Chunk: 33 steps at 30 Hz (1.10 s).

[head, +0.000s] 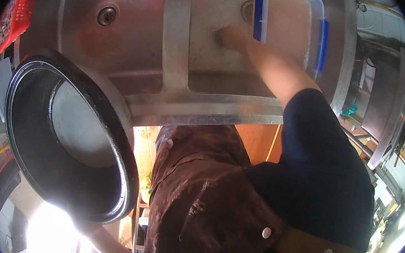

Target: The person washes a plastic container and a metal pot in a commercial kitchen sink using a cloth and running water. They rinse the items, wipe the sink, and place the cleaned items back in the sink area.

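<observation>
A large round black pot or tub (65,142) is tilted at the left, its open mouth towards me and its far side by the sink's front edge. At its lower rim is my left hand (86,224), gripping it, the fingers hidden by the rim and glare. My right hand (233,37) is low over the right basin of the steel sink (218,68), blurred by motion. Something dark shows at its fingertips; whether it is an object or shadow I cannot tell. Beside that forearm stands a clear plastic container (288,23) with blue clips and cloudy pinkish-brown contents.
The left basin (134,52) has a drain and reddish stains. A red perforated basket (21,19) with pale contents is at the far upper left, above a whitish flat panel (2,83). Steel counters and shelving (386,98) stand to the right. A brown apron covers my front.
</observation>
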Each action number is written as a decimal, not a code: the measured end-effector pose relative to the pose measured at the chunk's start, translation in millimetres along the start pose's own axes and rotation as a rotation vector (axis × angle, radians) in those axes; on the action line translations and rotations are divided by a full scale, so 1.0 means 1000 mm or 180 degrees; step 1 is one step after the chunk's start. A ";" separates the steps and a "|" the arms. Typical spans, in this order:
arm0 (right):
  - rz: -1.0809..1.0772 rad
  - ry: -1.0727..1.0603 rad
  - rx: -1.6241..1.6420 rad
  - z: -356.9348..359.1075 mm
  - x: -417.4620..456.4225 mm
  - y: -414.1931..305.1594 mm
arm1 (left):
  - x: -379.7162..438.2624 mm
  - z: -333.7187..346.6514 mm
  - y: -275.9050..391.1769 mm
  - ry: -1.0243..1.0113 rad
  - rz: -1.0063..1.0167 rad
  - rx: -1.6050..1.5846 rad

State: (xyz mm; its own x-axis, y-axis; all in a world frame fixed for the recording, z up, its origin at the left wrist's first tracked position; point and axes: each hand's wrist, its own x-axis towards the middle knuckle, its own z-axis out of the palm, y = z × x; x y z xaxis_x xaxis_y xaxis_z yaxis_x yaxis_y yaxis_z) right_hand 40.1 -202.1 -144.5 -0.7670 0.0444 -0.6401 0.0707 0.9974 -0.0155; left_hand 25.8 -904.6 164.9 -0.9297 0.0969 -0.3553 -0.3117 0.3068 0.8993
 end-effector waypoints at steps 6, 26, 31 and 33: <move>0.0884 0.0577 0.0403 -0.046 -0.012 0.027 | 0.000 -0.006 -0.013 0.0493 -0.0184 -0.0044; -0.0486 0.0471 0.0639 0.039 0.032 -0.094 | 0.014 -0.004 -0.001 0.0368 -0.0691 -0.0853; -0.0041 0.0680 0.0640 -0.026 0.009 -0.048 | 0.007 0.009 0.000 0.0843 -0.0851 -0.0636; 0.0105 0.0511 0.0547 -0.030 0.003 -0.050 | 0.012 0.028 0.012 0.0913 -0.0944 -0.0964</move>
State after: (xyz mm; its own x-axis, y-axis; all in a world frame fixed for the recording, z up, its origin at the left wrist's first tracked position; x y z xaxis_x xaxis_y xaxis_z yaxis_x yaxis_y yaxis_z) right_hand 15.1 -250.2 -123.2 -0.8531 0.0992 -0.5122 0.1945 0.9715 -0.1358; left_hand 16.5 -873.4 163.8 -0.7959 -0.2294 -0.5603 -0.5736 -0.0107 0.8191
